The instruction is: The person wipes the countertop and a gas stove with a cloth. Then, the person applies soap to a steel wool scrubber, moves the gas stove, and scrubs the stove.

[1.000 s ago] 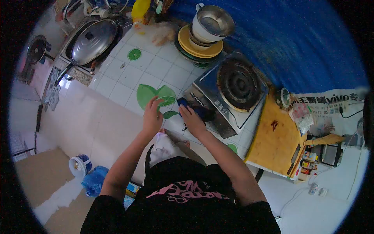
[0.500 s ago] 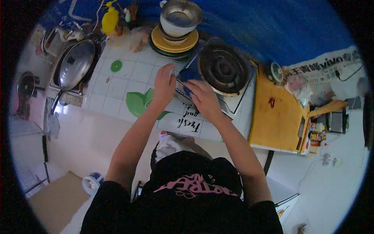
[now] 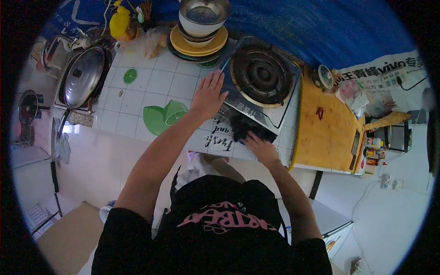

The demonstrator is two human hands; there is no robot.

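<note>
My left hand (image 3: 209, 97) lies with fingers stretched out at the left edge of the gas stove (image 3: 229, 97), touching it or the tiled-pattern counter (image 3: 153, 94) beside it. My right hand (image 3: 260, 147) is at the stove's front edge, its fingers bent onto a bunched dark cloth (image 3: 241, 127). Motion blurs the cloth, and part of it merges with the stove's dark front. The round black burner (image 3: 262, 73) sits just beyond both hands. Printed lettering (image 3: 219, 142) on the counter shows to the left of the cloth.
Behind my left hand stands a stack of bowls (image 3: 204, 20) and yellow plates (image 3: 199, 46). A lidded pan (image 3: 84, 78) rests far left. On the right, a wooden board (image 3: 323, 137) carries a knife (image 3: 354, 149) and a small tin (image 3: 323, 77). A yellow bottle (image 3: 120, 23) stands at the back.
My right hand has moved with the dark cloth from the stove's left side to its front edge. My left hand has shifted right and lies flatter against the stove's edge. The view has shifted slightly.
</note>
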